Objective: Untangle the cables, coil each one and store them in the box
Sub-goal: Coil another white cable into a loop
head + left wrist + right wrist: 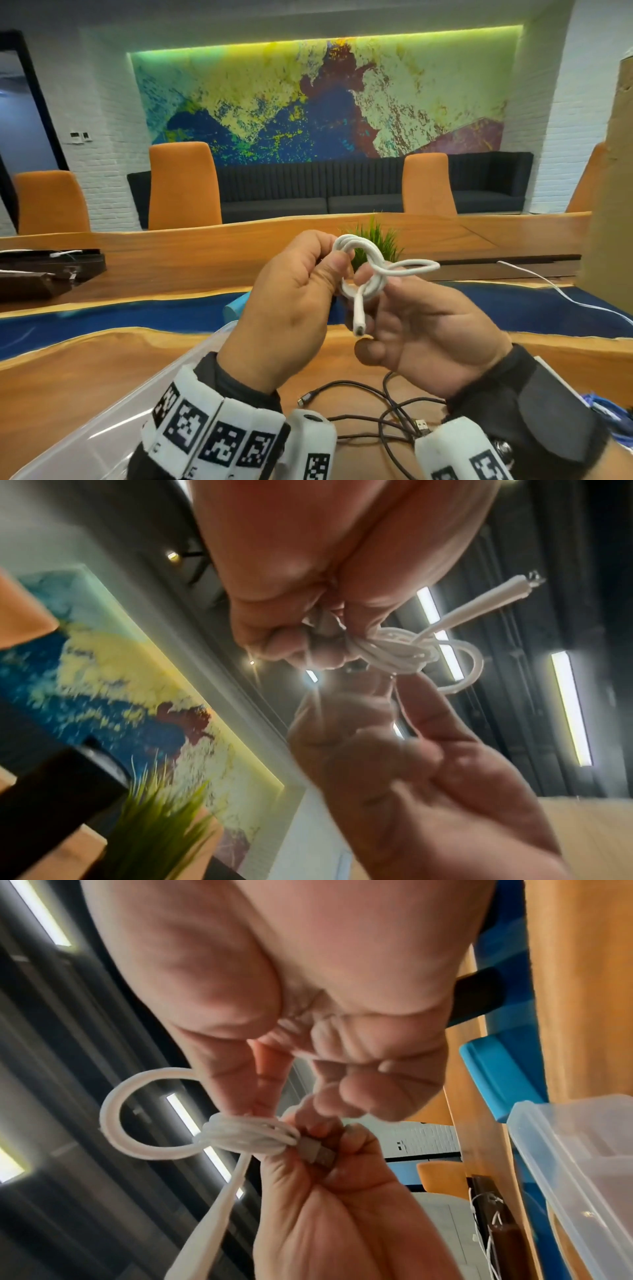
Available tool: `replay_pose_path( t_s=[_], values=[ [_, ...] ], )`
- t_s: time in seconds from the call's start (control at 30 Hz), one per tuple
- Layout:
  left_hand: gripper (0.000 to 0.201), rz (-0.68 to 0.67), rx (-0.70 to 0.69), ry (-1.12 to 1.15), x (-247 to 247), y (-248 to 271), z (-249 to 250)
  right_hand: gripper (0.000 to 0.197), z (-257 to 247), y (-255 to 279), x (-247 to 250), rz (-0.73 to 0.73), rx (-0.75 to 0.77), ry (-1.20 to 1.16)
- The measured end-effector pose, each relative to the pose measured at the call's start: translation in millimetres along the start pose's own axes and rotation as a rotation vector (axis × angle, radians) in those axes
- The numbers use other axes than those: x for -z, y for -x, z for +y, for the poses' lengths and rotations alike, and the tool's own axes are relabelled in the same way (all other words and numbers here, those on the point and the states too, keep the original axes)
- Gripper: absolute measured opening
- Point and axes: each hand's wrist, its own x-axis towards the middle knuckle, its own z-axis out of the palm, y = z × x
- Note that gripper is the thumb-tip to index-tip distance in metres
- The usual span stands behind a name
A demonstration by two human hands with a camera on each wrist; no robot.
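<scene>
Office mtg/conference rm: long wood table [239, 236] w/ blue resin strip, 4 orange high-back chairs [183, 185] along far side, dark bench sofa [308, 192] vs white brick wall, big abstract mural [322, 99] w/ green LED backlight, strip lights [570, 707] overhead.

Both hands are raised close together at chest height, the left hand [291, 308] curled with thumb and fingers pinching the white cable [370, 270], the right hand [431, 335] palm-up, its fingertips seemingly pinching the same coil.
</scene>
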Motion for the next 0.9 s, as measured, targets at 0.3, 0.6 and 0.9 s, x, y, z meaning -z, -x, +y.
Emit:
replay_pose_path(
  t_s=[0.3, 0.6, 0.9],
  values=[
    [0.024, 0.222, -0.105, -0.205, -6.7, -0.5, -15.2, 0.025, -1.2, -1.1, -14.2, 0.186, 0.053, 0.249],
    [0.037, 0.256, 0.136, 0.27, 2.7, -0.8, 2.4, 0.006, 18.5, -6.5, -17.1, 0.156, -0.061, 0.976],
    [0.027, -0.008, 0.033, 0.051, -13.1, 0.9, 5.2, 0.017, -7.2, -0.9, 2.1, 0.413, 0.23, 1.344]
  ],
)
